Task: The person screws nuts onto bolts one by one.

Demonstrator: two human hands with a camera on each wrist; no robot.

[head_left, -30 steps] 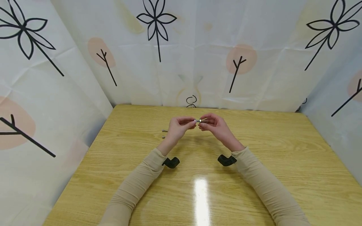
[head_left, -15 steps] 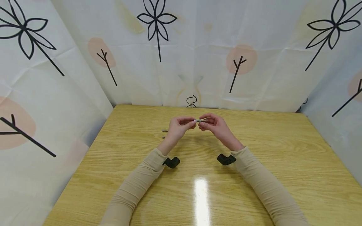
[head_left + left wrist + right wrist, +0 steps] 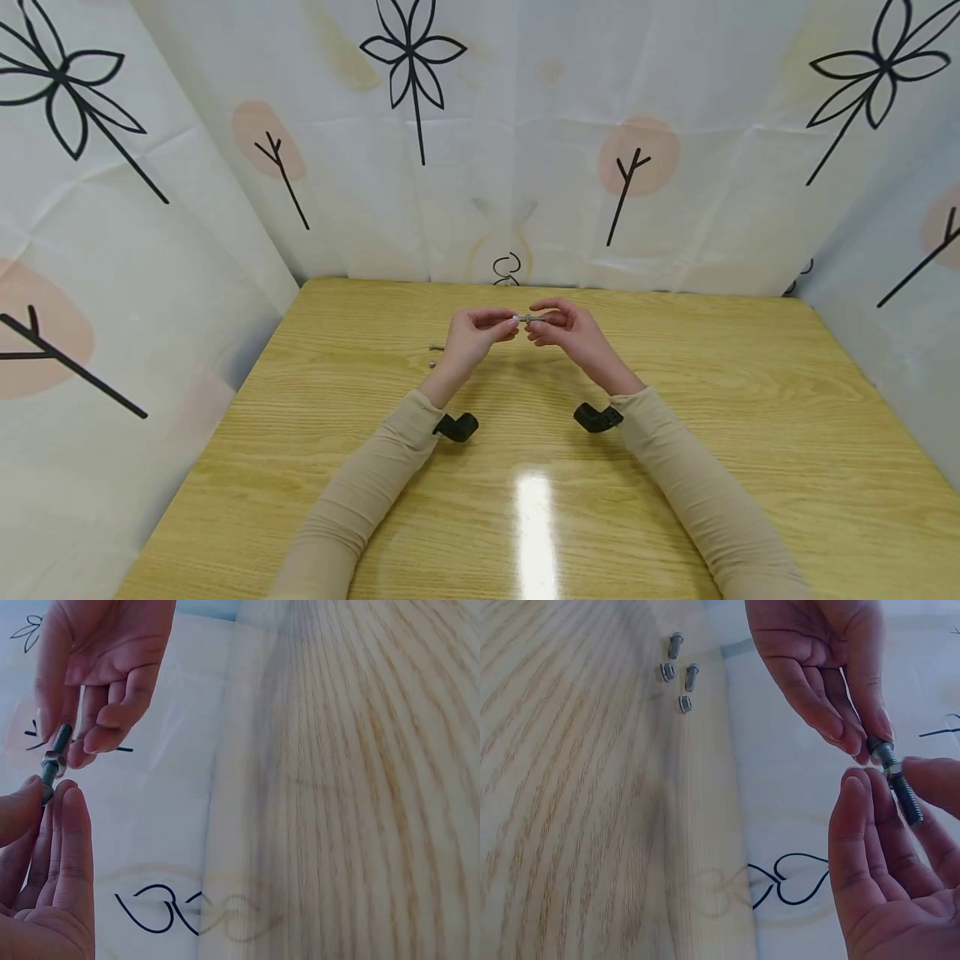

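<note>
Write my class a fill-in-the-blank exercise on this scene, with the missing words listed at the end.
1. The left hand pinches the bolt by its ____, opposite the threaded end.
2. Near the right hand, one ____ sits around the bolt.
3. On the table in the right wrist view lie ____ loose bolts, with as many loose nuts.

Missing words: head; nut; two.

Bolt (image 3: 64, 735) with a nut (image 3: 52, 761) on it in the left hand (image 3: 56, 889), right hand (image 3: 110, 656) beside
</note>
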